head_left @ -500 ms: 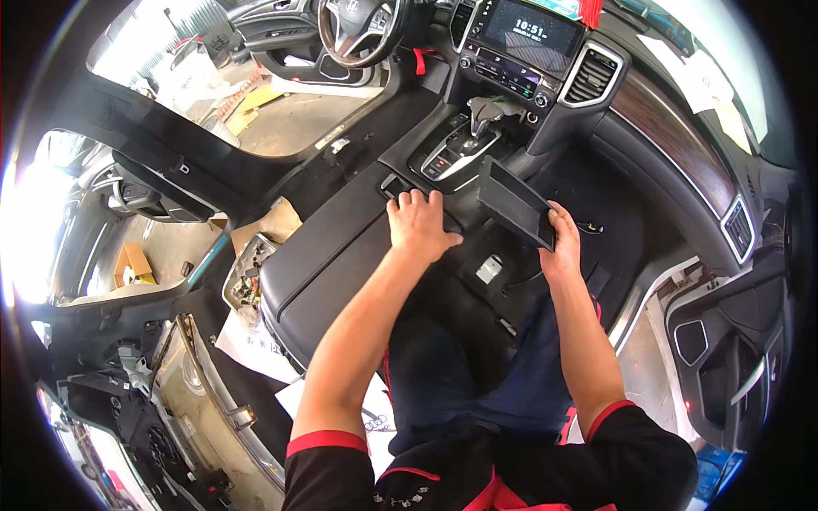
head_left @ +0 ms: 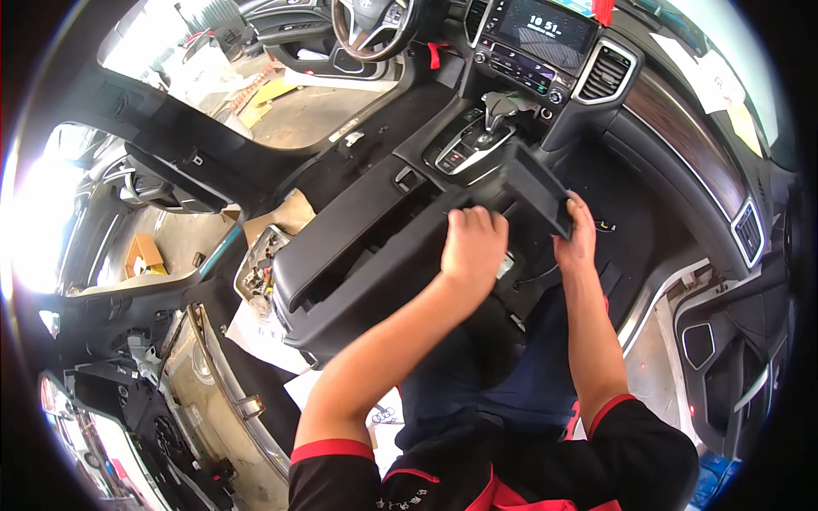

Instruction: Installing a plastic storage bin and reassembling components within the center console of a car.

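My left hand (head_left: 475, 254) has its fingers curled over the front end of the near half of the split armrest lid (head_left: 379, 281), on the center console. That half is tipped up toward me, and a dark gap shows between it and the far half (head_left: 341, 234), which lies down. In my right hand (head_left: 577, 237) is a shallow black rectangular tray (head_left: 544, 194), gripped by its near end and held tilted beside the gear shifter (head_left: 497, 111). What lies inside the console is mostly hidden.
The dashboard with a lit screen (head_left: 545, 32) is ahead, the steering wheel (head_left: 368, 24) at far left. Bare floor with a loose cable connector (head_left: 605, 226) lies right of the console. An open door (head_left: 733, 366) stands at right. A parts tray (head_left: 257, 268) sits left.
The near half of the armrest lid has swung open toward me with my left hand at its edge. My right hand still holds the black tray, with its tilt little changed.
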`<state>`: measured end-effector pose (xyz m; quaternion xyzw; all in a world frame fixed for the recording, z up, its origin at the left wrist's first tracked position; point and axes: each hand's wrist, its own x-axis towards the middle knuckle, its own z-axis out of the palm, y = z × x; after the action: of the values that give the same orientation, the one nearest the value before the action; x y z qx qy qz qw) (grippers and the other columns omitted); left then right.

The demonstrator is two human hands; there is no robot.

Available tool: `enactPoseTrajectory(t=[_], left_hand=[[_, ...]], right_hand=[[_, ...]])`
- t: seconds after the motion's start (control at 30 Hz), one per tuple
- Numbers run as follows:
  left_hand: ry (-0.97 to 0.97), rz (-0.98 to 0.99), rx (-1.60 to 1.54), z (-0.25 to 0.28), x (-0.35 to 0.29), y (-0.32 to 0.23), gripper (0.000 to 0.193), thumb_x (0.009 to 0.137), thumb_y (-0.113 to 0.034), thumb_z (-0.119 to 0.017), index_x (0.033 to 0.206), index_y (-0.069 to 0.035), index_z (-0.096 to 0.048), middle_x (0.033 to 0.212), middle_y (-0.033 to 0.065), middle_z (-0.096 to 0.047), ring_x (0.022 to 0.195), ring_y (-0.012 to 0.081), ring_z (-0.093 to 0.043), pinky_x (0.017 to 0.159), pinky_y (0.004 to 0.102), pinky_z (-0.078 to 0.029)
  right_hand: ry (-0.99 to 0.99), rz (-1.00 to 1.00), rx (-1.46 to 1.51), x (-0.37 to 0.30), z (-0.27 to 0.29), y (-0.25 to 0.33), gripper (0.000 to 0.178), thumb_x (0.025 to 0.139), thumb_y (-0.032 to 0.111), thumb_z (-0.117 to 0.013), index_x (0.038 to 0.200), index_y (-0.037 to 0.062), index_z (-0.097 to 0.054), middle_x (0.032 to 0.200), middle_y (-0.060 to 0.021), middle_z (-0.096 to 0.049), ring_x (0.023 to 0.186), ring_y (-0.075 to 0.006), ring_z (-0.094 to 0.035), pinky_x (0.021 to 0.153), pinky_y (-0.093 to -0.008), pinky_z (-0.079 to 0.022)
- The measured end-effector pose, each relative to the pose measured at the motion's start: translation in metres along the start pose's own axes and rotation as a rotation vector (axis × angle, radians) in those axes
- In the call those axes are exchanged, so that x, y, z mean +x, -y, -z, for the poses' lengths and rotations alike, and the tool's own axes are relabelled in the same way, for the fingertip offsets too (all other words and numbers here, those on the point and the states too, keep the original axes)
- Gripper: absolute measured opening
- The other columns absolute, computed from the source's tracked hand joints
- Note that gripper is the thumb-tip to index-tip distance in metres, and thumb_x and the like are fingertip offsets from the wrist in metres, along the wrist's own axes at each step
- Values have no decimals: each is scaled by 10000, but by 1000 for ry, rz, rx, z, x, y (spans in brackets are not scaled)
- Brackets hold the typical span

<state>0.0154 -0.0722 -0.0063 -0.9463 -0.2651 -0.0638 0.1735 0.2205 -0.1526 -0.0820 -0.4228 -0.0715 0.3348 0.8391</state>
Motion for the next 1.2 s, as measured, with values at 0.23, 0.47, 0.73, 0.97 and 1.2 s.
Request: enactPoseTrajectory(t=[0.23, 0.47, 0.73, 0.97, 1.2], left_hand=[[90, 134, -601, 25, -73, -43, 503, 782, -305, -765, 1225, -98, -648, 1397, 198, -542, 1284, 361, -537, 952, 448, -469], [-55, 514, -485, 71, -158, 92, 609, 745, -297, -829, 1265, -68, -609, 1384, 218, -538, 1301, 412, -503, 1095, 550, -375], [-220, 315, -852, 61, -244, 2, 486, 817, -231, -790, 1250, -92, -618, 1297, 209, -603, 1203, 427, -571, 1063, 552, -423], [-710, 812, -584, 51, -308, 94, 320, 745, -75, -645, 1064, -42, -640, 1156, 213, -634, 997, 352, -623, 912, 501, -491], [-159, 501, -891, 47, -144, 216, 414, 880, -164, -675, 1248, 17, -618, 1281, 215, -621, 1215, 376, -593, 1054, 416, -445]], right_hand=[[78, -6, 32, -2, -23, 10, 336, 963, 175, -600, 1282, 77, -638, 1173, -38, -687, 1027, -198, -686, 872, -351, -560], [196, -17, 79, 12, -3, 3, 342, 968, 105, -604, 1300, 23, -623, 1181, -95, -686, 1107, -217, -657, 990, -347, -520], [0, -25, -84, -2, 14, 11, 423, 963, 280, -628, 1354, 117, -615, 1273, -22, -672, 1143, -205, -646, 913, -334, -503], [-38, -26, -185, -11, 28, 21, 420, 961, 280, -633, 1349, 119, -613, 1230, -14, -671, 1109, -193, -646, 888, -344, -519], [6, 37, -182, -23, 32, 38, 339, 961, 150, -607, 1281, 39, -602, 1089, -24, -672, 1002, -158, -658, 900, -301, -532]])
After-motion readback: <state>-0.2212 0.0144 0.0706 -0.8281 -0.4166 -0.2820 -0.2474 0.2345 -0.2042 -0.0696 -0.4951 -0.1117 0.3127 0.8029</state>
